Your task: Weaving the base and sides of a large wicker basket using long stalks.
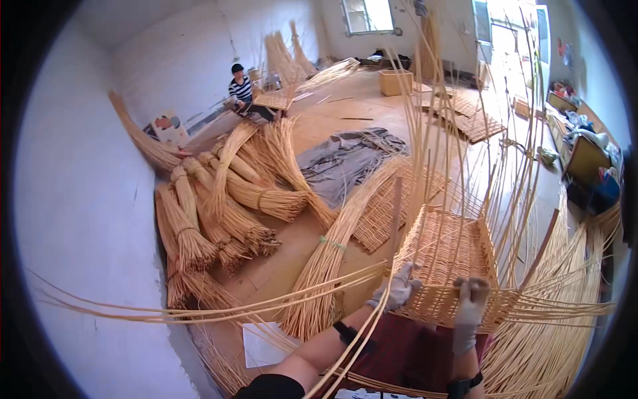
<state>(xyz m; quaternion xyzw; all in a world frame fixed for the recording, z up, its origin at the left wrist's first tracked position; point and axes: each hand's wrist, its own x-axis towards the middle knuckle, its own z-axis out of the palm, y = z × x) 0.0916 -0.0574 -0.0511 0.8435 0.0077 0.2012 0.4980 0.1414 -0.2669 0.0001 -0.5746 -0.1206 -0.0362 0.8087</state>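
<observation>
A shallow rectangular wicker basket lies in front of me, with long pale rods rising from its far and side edges. My left hand, in a grey glove, is closed at its near left corner, where several long rods run out to the left. What lies between those fingers is partly hidden. My gloved right hand is over the near wall, its fingers curled on the woven rim. More rods stick out to the right of the basket.
Tied bundles of rods lie along the left wall. Another bundle and a woven panel are left of the basket. A grey cloth lies beyond. A seated person works far left. Loose rods spread at right.
</observation>
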